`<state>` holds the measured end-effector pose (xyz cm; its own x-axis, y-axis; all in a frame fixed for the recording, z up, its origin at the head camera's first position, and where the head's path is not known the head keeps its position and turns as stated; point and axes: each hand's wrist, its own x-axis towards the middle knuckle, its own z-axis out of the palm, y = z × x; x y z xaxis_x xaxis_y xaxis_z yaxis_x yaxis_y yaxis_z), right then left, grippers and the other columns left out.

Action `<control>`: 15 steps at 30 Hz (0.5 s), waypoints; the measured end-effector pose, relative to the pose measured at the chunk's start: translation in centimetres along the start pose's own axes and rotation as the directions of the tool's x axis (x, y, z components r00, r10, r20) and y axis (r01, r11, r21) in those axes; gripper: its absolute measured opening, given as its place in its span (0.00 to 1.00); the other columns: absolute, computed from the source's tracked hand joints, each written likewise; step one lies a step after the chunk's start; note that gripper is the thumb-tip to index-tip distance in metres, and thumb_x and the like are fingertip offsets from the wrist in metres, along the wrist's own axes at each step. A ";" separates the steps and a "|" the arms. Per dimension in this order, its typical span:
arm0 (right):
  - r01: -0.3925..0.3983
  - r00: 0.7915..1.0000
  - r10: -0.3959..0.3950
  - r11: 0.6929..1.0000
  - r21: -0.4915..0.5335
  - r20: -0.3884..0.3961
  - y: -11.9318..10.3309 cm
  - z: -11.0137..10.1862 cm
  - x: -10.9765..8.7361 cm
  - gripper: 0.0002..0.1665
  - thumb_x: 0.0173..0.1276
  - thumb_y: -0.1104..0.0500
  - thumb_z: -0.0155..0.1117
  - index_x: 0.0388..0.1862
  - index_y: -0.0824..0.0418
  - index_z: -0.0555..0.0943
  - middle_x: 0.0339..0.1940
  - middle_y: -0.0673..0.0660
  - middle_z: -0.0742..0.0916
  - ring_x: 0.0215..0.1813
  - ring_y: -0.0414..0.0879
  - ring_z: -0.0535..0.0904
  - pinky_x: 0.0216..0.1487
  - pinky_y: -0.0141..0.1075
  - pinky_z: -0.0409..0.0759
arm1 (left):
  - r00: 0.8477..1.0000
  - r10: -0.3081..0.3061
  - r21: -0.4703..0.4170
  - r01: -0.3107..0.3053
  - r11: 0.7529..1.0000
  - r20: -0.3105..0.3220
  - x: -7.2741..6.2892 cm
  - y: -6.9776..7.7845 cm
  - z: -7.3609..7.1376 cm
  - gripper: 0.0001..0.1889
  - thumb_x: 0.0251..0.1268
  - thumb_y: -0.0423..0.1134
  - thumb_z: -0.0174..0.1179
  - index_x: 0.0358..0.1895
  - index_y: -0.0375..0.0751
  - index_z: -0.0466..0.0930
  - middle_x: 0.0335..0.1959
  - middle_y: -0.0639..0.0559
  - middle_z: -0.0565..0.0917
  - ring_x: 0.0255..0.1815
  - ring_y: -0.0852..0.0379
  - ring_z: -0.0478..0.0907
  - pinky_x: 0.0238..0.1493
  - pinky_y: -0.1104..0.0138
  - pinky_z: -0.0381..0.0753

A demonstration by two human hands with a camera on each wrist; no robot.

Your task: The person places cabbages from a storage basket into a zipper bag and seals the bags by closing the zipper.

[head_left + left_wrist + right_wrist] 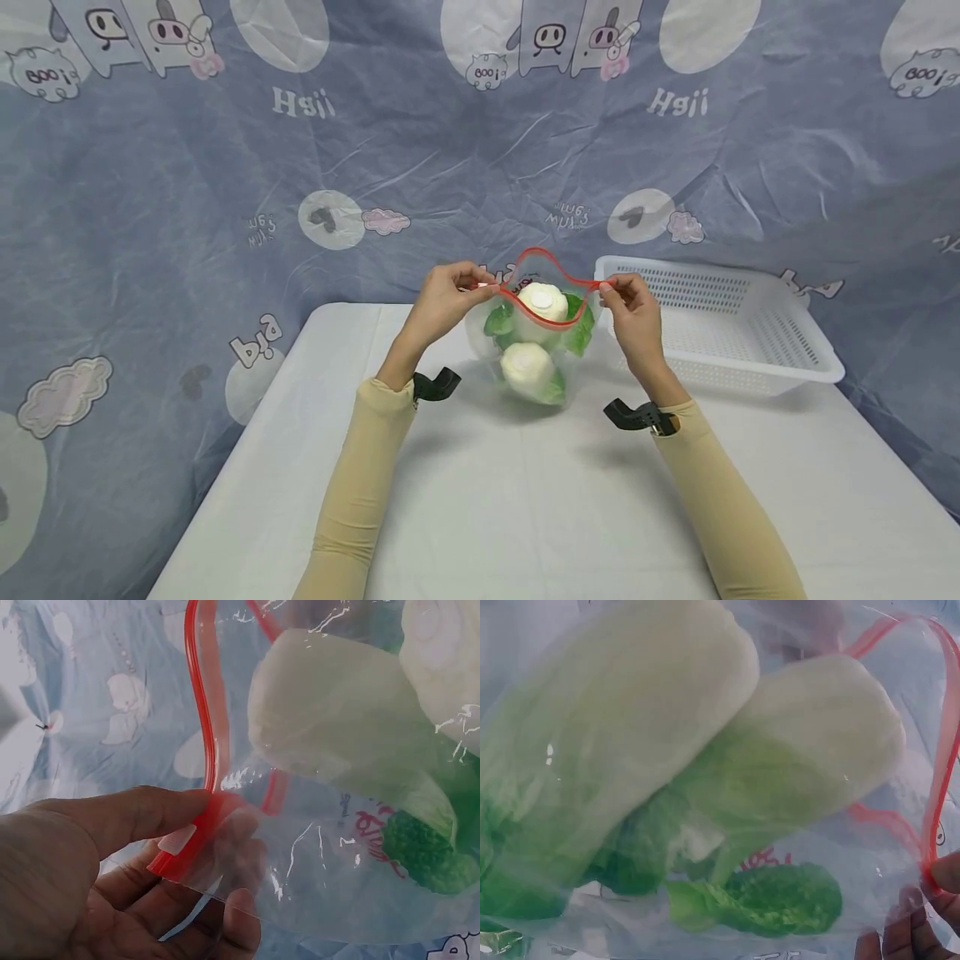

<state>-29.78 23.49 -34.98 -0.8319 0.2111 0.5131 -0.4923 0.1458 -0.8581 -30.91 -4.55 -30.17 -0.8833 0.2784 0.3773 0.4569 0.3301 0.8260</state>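
While my left hand pinches one end of the red zip, my right hand pinches the other, each between thumb and fingers. By my left thumb sits a white slider.

The clear bag hangs from that zip just left of the basket, above the table; whether its bottom touches down I cannot tell. Its mouth gapes, pointing up and tipped toward me, and the opening's long axis runs sideways, toward the basket's left end. My right hand is in front of that end; my left is farther left of the basket, beyond the bag.

Inside are two cabbages, an upper one and a lower one. Their white butts point toward the mouth, their green leaves toward the bag's bottom, and their long axes lie roughly alongside each other, slanting in the right wrist view. Behind the basket hangs a printed cloth.
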 end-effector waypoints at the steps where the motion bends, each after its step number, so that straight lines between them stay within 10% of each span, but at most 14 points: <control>1: 0.000 1.000 0.000 1.000 -0.031 -0.009 0.1 -0.1 0.1 0.10 0.71 0.61 0.59 0.44 0.69 0.76 0.38 0.47 0.80 0.39 0.39 0.77 0.43 0.28 0.77 | 1.000 -0.006 0.003 0.006 1.000 -0.001 0.0 0.0 0.0 0.06 0.58 0.43 0.68 0.36 0.48 0.85 0.40 0.53 0.87 0.39 0.58 0.80 0.43 0.64 0.76; 7: -0.013 1.000 0.012 0.996 -0.085 -0.011 0.4 -0.6 0.4 0.15 0.72 0.62 0.58 0.47 0.75 0.75 0.34 0.45 0.81 0.36 0.38 0.77 0.41 0.28 0.75 | 0.998 -0.064 0.025 0.063 0.998 0.021 -0.1 0.0 -0.1 0.09 0.56 0.44 0.70 0.38 0.47 0.85 0.39 0.53 0.85 0.37 0.56 0.77 0.39 0.65 0.75; 15: -0.029 0.992 0.027 1.000 0.013 0.126 0.2 -0.2 -0.1 0.09 0.75 0.55 0.53 0.45 0.61 0.71 0.36 0.42 0.84 0.45 0.37 0.79 0.55 0.28 0.71 | 0.989 -0.109 0.105 0.098 0.990 0.103 -0.2 -0.3 0.0 0.09 0.55 0.45 0.71 0.35 0.46 0.86 0.26 0.53 0.77 0.32 0.55 0.71 0.34 0.65 0.71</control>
<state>-29.77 23.75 -35.21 -0.8705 0.0914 0.4836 -0.4715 0.1273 -0.8727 -30.89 -4.70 -30.47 -0.9122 0.3324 0.2396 0.3764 0.4490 0.8104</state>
